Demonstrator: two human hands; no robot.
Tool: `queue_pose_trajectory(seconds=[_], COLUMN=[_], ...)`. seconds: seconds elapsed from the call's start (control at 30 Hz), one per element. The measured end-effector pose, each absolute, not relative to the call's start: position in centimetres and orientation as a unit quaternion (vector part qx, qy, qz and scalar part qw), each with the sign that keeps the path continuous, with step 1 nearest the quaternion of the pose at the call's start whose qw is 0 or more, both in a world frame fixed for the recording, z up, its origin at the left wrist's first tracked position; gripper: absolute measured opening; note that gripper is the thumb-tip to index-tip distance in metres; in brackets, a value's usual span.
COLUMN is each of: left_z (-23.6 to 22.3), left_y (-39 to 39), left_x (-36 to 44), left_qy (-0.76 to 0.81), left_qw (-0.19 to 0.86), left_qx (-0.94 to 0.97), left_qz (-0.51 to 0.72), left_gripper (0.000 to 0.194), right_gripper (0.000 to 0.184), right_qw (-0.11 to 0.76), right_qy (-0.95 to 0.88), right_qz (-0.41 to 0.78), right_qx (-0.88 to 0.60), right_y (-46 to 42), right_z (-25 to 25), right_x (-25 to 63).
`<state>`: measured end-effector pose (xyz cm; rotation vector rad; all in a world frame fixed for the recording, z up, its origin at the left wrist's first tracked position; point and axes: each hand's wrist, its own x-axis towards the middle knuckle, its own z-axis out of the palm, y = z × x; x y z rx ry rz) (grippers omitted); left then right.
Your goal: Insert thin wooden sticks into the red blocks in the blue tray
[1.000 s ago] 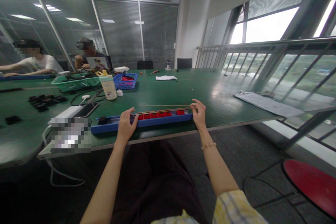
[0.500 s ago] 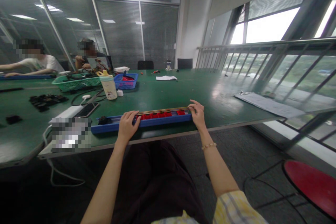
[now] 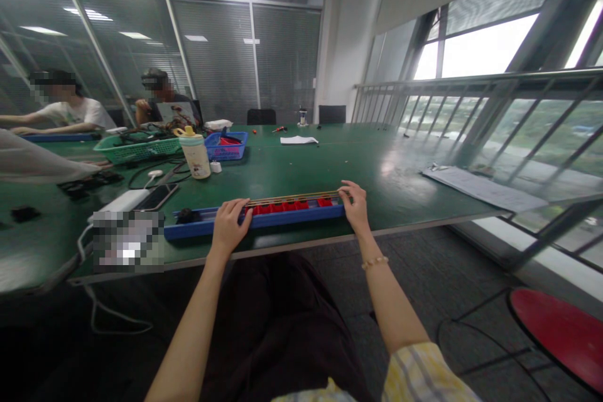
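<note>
While the green counter [image 3: 320, 166] spans the middle of the frame, a long blue tray [image 3: 292, 218] lies along its near edge, below centre. Well apart, the left hand [image 3: 228, 226] rests on the tray left of centre and the right hand [image 3: 355, 206] curls at its right end. Between them, red blocks [image 3: 288, 206] sit inside; thin rods [image 3: 292, 196] run along the far side, and whether either hand clamps them I cannot tell.

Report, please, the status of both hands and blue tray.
Left hand at blue tray; right hand at its right end. Thin strips, red pieces between hands. Bottle beyond, out of the way.
</note>
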<state>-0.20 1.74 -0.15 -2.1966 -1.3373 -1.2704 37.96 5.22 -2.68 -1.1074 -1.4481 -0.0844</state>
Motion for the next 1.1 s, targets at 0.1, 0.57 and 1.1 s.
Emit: queue_pose_trajectory(seconds=[0.1,0.57,1.1], left_z=[-0.2,-0.2,-0.1], left_y=[1.7,1.9,1.9], left_x=[-0.2,-0.3,-0.4], left_qy=[-0.465,-0.469,-0.487], left_qw=[0.136,0.137,0.137], left_qx=[-0.758,-0.75,-0.729], left_qz=[-0.437,-0.446,-0.462], left_gripper=[0.032,0.032,0.035], right_gripper=[0.03,0.052,0.055], right_qw=[0.614,0.692,0.647], right_qy=[-0.62,-0.448,-0.511], right_qz=[-0.029,0.029,0.039], right_qx=[-0.488,-0.565,-0.564], right_y=[5.3,6.8,5.6], right_z=[-2.8,-4.9,-3.7], right_x=[38.0,39.3,38.8])
